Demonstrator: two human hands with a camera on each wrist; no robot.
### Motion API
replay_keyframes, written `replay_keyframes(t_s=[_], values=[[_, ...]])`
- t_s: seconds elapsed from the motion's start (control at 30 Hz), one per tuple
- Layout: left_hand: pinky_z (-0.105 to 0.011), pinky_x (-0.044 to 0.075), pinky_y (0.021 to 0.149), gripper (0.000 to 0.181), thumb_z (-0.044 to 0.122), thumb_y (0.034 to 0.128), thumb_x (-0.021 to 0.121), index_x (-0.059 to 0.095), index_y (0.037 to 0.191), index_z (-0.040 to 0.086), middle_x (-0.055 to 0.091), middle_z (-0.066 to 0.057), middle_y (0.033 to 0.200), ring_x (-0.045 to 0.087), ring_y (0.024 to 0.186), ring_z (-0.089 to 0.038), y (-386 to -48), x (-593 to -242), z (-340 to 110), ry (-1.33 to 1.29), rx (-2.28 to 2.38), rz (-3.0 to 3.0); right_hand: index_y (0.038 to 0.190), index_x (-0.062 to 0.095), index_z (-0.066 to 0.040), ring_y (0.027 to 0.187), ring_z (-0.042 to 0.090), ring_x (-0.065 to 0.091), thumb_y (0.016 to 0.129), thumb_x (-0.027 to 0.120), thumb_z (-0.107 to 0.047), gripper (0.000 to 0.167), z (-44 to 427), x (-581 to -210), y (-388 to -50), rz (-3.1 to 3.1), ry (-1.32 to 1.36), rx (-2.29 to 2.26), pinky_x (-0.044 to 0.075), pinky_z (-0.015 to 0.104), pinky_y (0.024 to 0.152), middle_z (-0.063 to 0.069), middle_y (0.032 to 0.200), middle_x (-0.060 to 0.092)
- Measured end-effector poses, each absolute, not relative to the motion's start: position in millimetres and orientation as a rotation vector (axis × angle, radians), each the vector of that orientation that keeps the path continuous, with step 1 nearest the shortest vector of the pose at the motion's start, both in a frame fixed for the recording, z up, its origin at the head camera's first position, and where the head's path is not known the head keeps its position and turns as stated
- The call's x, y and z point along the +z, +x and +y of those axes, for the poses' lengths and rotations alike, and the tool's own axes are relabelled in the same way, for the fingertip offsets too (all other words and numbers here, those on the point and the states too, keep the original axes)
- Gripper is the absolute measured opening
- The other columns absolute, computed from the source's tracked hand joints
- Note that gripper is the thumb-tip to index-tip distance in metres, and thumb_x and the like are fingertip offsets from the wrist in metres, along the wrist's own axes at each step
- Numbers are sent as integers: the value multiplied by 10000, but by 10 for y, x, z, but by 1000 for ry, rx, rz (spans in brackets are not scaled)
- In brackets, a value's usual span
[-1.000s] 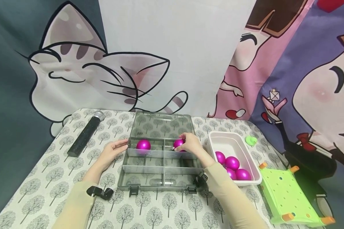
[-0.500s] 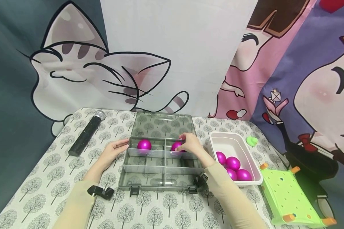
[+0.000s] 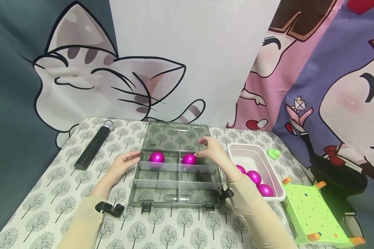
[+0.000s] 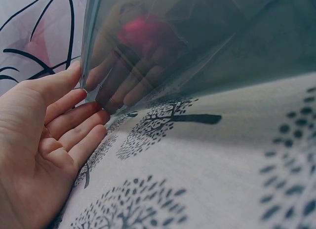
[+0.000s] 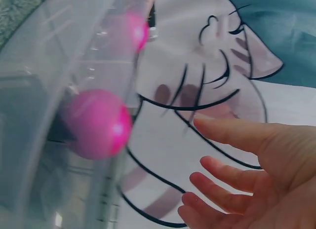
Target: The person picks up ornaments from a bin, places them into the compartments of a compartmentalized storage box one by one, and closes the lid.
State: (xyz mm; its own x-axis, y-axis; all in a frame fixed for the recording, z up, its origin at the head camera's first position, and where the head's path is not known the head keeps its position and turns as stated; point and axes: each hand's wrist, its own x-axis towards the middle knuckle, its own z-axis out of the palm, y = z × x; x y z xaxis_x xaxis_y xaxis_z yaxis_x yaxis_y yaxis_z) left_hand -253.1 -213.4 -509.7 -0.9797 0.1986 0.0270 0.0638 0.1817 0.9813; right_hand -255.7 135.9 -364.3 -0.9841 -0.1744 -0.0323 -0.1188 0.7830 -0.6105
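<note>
A grey see-through divider box lies on the table with its lid folded back. One pink ball sits in the back left compartment, another pink ball in the back right one. My right hand hovers just right of the second ball, fingers spread and holding nothing; the right wrist view shows a gap between hand and ball. At the box's back left corner, my left hand rests its fingertips against the side wall, fingers nearly straight.
Right of the box stands a white bin with several pink balls, partly hidden by the right sleeve. A green toy duck and a green stool-like thing with orange legs lie beyond it. A black microphone lies far left.
My right hand has let go of the ball in the back right compartment and drawn up and to the right. That ball has shifted slightly left. The left hand stays put.
</note>
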Motion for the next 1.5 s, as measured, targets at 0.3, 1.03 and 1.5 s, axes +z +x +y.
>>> replay_keyframes(t_s=[0.3, 1.03, 1.5], values=[[-55, 406, 948, 532, 222, 967, 616, 465, 1404, -41, 479, -226, 1449, 531, 1094, 97, -2536, -5103, -2113, 253, 1922, 2331, 1156, 652, 24, 1115, 385, 604, 754, 805, -69, 440, 1668, -3363, -2431, 3034, -506, -1075, 530, 497, 949, 206, 1176, 678], [-53, 401, 949, 513, 197, 969, 609, 470, 1398, -47, 487, -233, 1438, 542, 1115, 70, -2530, -5096, -2110, 260, 1916, 2346, 1144, 640, 53, 1039, 394, 636, 772, 797, -54, 418, 2889, -3533, -2424, 2952, -684, -938, 568, 470, 886, 233, 1120, 673], [-52, 386, 957, 532, 231, 974, 602, 459, 1408, -41, 474, -224, 1455, 443, 1341, -353, -2516, -5081, -2129, 266, 1908, 2350, 1181, 597, 98, 1053, 440, 618, 698, 852, -125, 590, 3102, -3636, -2466, 2678, -771, -722, 566, 515, 862, 283, 1166, 637]])
